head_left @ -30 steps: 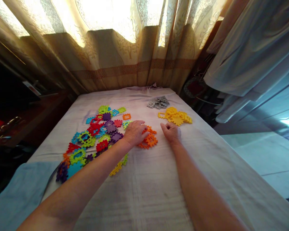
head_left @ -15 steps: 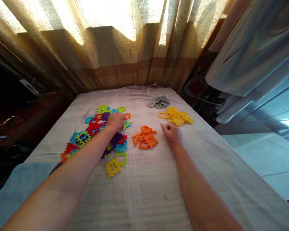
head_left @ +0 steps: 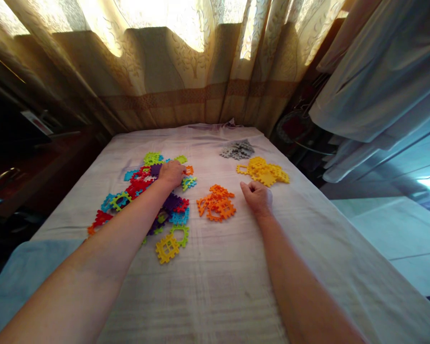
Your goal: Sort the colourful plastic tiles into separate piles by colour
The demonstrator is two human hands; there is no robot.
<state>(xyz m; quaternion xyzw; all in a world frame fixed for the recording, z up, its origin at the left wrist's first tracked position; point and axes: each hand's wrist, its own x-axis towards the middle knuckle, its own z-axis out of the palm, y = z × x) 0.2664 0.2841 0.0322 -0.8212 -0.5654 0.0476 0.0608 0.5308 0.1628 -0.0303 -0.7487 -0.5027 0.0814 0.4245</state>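
My left hand [head_left: 172,174] reaches over the far right part of a mixed heap of plastic interlocking tiles [head_left: 139,187]. Its fingers are bent together at the edge of a small orange tile [head_left: 189,170]; the fingertips are partly hidden. A green-and-blue tile [head_left: 188,183] lies just below that hand. My right hand [head_left: 257,197] rests on the cloth as a loose fist, the thumb along its side, with nothing seen in it. It lies between a pile of orange tiles [head_left: 217,203] and a pile of yellow tiles [head_left: 264,172].
Grey tiles [head_left: 238,150] form a pile at the far right of the cloth-covered bed [head_left: 200,296]. One yellow window tile [head_left: 167,248] lies at the heap's near end. Curtains [head_left: 186,95] hang behind, and clothes [head_left: 372,81] hang on the right.
My left hand has shifted slightly away from me, staying at the orange tile. My right hand keeps its place and its fist. The whole view has tilted a little.
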